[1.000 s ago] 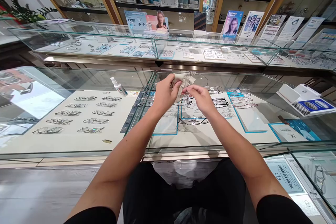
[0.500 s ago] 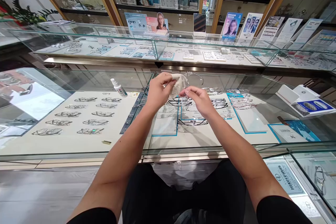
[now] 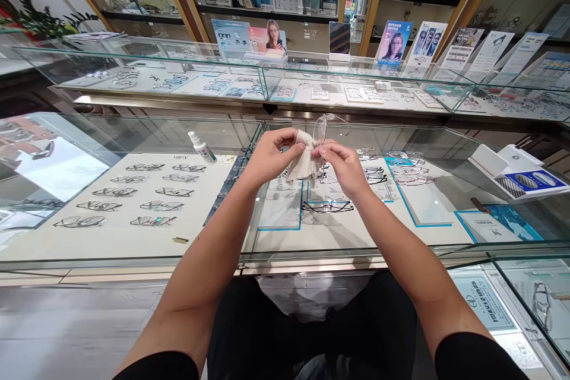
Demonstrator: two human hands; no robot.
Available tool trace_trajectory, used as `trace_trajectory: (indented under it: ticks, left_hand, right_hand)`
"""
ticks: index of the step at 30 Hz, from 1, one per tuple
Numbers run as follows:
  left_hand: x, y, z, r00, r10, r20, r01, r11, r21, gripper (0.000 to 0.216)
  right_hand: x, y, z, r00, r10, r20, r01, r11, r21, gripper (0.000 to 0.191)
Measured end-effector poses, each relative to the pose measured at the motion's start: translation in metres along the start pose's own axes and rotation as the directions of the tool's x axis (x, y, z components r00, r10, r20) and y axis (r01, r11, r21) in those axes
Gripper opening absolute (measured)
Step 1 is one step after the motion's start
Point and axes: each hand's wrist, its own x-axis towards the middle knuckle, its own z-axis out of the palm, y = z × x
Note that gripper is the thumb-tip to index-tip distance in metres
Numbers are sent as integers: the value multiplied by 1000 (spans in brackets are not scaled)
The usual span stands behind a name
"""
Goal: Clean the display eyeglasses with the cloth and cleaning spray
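Pinched in my left hand (image 3: pixel 276 154) is a cream cleaning cloth (image 3: pixel 303 165), which hangs down in folds. My right hand (image 3: pixel 342 167) grips a pair of thin-rimmed eyeglasses (image 3: pixel 321 127) around its middle. One lens stands up above my fingers, with a temple arm curving off to the right. The cloth touches the glasses between my two hands, and the lower lens is partly hidden behind cloth and fingers. Both hands are held above the glass display counter (image 3: pixel 285 254).
Rows of eyeglass frames (image 3: pixel 114 192) lie in the case at left. A white spray bottle (image 3: pixel 202 148) stands on the glass behind them. At right sits an open white and blue box (image 3: pixel 519 172). A second glass case (image 3: pixel 262 83) runs across the back, carrying upright leaflets (image 3: pixel 393 43).
My left hand has turned and lowered slightly, and the cloth now hangs more spread out. The glasses have tilted and risen a little in my right hand, baring the upper lens.
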Motion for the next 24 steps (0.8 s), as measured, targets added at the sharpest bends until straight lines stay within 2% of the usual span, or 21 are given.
trace_trajectory:
  ticks: [3,6,10,12,14,18,21,24]
  left_hand:
    - [2,-3,3,998,4,-61,-5,1000,-28,33]
    - [4,-7,4,992,-46,-119,29,990,-140,39]
    - [4,-8,4,980,-187,-65,160,941,-299,53]
    - [4,-8,3,976,-219,-9,208,938,-278,48]
    - [4,-7,2,975,-223,-4,214,941,-261,38]
    - [7,-12,2,958,-250,-137,199,929,-311,33]
    - [8,-15,3,932,-286,-224,206,924,-321,32]
    - [8,-16,6,925,-289,-247,209,929,-305,30]
  right_hand:
    - [0,0,0,999,-8,-38,8,1000,7,30]
    - [0,-2,-1,999,-28,-34,29,999,16,29]
    - [-1,-5,-1,998,-53,-32,52,998,-32,32]
    - [-1,-4,-1,998,-55,-28,54,997,-53,35]
    - [-1,-3,-1,997,-59,-45,56,997,-61,35]
    - [-1,-3,-2,988,-95,-121,80,989,-125,33]
    - [-2,-5,-1,995,-89,-45,84,991,-102,32]
    - [-4,-5,1,997,-37,67,41,998,-49,31]
